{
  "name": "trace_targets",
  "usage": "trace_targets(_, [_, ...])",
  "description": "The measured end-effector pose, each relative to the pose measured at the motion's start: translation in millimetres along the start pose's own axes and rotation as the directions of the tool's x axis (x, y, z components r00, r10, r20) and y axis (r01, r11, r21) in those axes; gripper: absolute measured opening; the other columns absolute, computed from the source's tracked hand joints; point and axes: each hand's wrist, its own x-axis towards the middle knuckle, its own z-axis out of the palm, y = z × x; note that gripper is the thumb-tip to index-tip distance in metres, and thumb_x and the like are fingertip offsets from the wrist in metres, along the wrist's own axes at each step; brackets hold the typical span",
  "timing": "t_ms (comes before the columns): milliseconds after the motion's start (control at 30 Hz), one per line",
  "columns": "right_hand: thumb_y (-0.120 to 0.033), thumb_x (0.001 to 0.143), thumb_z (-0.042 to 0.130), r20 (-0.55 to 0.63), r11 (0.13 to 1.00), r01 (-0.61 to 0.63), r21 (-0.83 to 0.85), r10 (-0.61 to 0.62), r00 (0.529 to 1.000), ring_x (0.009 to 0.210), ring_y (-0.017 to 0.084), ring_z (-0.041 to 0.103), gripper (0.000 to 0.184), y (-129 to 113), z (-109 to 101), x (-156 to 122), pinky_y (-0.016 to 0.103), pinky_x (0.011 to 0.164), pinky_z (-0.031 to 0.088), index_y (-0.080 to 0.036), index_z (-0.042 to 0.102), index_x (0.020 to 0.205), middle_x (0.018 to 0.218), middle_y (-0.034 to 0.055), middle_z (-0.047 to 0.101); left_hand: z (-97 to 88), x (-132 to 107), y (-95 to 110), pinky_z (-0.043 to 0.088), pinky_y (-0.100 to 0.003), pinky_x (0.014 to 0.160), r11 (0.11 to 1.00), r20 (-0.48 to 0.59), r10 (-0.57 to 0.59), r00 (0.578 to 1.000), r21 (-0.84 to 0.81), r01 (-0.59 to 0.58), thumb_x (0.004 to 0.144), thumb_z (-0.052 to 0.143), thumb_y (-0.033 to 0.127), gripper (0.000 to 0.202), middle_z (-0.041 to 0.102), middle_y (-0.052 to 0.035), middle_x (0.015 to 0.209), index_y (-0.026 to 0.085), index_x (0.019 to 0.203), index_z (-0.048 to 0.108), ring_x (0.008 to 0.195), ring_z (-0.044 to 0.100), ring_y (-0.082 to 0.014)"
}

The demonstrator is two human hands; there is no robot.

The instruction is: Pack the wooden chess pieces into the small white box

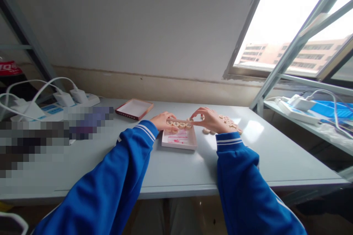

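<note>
A shallow white box tray [179, 142] with pink print lies on the grey table [171, 169] in front of me. Along its far edge stands a row of several round wooden game discs [179, 124]. My left hand [163, 120] rests curled at the left end of that row, fingers touching the discs. My right hand [210, 119] pinches one disc at the row's right end between thumb and forefinger. Behind and to the right of this hand lie several loose wooden discs [229, 122]. Both sleeves are blue with white stripes.
A red-edged box lid [134, 108] lies at the back of the table. Power strips with white chargers and cables [64, 100] sit at the left. A side shelf [309, 115] with another charger and blue items stands right, beneath a window.
</note>
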Motion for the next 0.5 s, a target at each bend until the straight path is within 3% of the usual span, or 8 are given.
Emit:
trace_targets(67, [-0.042, 0.072, 0.058, 0.106, 0.994, 0.099, 0.053, -0.104, 0.989, 0.078, 0.016, 0.052, 0.021, -11, -2, 1, 0.028, 0.07, 0.035, -0.024, 0.064, 0.082, 0.082, 0.0017, 0.06, 0.6, 0, -1, 0.039, -0.03, 0.084, 1.0, 0.003, 0.011, 1.0, -0.007, -0.011, 0.055, 0.06, 0.058, 0.062, 0.05, -0.0042, 0.107, 0.024, 0.106, 0.053, 0.098, 0.052, -0.0226])
trace_targets(167, [-0.038, 0.07, 0.061, 0.234, 0.99, 0.139, -0.005, -0.134, 0.963, 0.077, 0.016, 0.051, 0.016, -24, 2, 3, 0.028, 0.069, 0.032, -0.023, 0.063, 0.075, 0.081, 0.0014, 0.06, 1.7, 0, -2, 0.039, -0.03, 0.086, 1.0, 0.001, 0.02, 1.0, -0.009, -0.02, 0.058, 0.057, 0.059, 0.06, 0.05, -0.0047, 0.107, 0.024, 0.106, 0.053, 0.1, 0.051, -0.0224])
trace_targets(367, [-0.037, 0.065, 0.067, 0.155, 0.986, 0.123, -0.111, -0.105, 0.982, 0.081, 0.017, 0.048, 0.024, -24, 20, 6, 0.029, 0.069, 0.028, -0.022, 0.06, 0.083, 0.084, 0.0022, 0.058, 4.7, 1, -1, 0.035, -0.033, 0.092, 0.999, -0.026, 0.016, 1.0, -0.027, -0.017, 0.066, 0.047, 0.064, 0.066, 0.047, -0.0079, 0.116, 0.022, 0.117, 0.044, 0.109, 0.045, -0.0232])
trace_targets(500, [-0.037, 0.071, 0.062, 0.198, 0.988, 0.133, -0.079, -0.115, 0.973, 0.082, 0.017, 0.048, 0.015, -23, 14, 6, 0.029, 0.07, 0.029, -0.023, 0.063, 0.075, 0.086, 0.0027, 0.058, 7.8, -1, 7, 0.034, -0.037, 0.094, 0.998, -0.064, -0.054, 0.996, 0.032, 0.057, 0.066, 0.044, 0.066, 0.072, 0.045, -0.0097, 0.122, 0.021, 0.122, 0.037, 0.113, 0.042, -0.0248])
